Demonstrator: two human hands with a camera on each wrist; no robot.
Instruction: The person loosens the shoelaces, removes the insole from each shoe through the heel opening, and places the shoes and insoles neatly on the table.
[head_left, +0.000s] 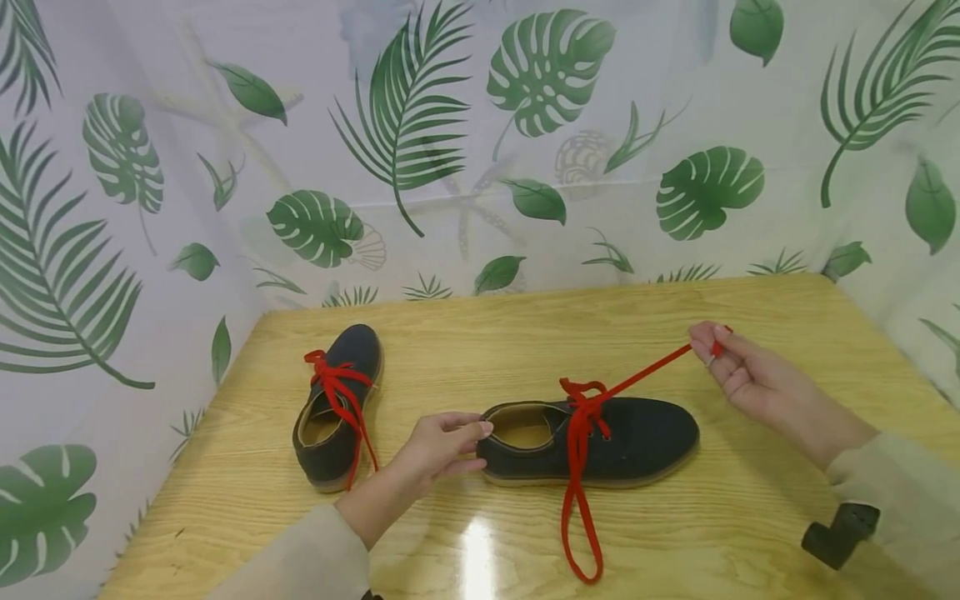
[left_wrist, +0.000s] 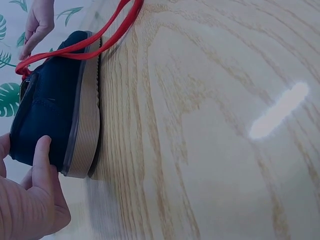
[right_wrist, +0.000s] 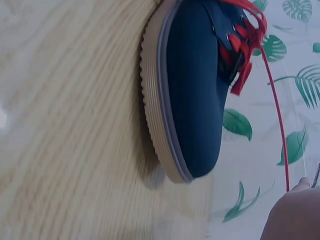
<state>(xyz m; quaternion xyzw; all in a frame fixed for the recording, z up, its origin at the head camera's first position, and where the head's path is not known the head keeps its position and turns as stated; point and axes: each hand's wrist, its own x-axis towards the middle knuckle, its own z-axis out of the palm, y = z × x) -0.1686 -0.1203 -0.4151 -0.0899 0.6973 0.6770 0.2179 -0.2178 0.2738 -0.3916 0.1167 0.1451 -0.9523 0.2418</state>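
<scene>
A dark navy shoe [head_left: 648, 433] lies on its sole with the toe to the right. My left hand [head_left: 442, 450] holds it at the heel, thumb on the rim of the opening and fingers against the back. Up and to the right of the shoe, my right hand [head_left: 757, 387] pinches the end of a red shoelace [head_left: 648, 369], which runs taut from the knot. A long lace loop [head_left: 581, 533] hangs over the near side onto the table. In the right wrist view, the taut lace [right_wrist: 280, 125] leads to the right hand [right_wrist: 295, 215], whose fingers are mostly out of frame.
Another navy shoe [head_left: 363, 346] with a tied red lace [head_left: 337, 375] stands at the left, toe pointing away. Both shoes are on a wooden table [head_left: 450, 350]. A white cloth with green leaf prints [head_left: 465, 150] hangs behind and along the sides.
</scene>
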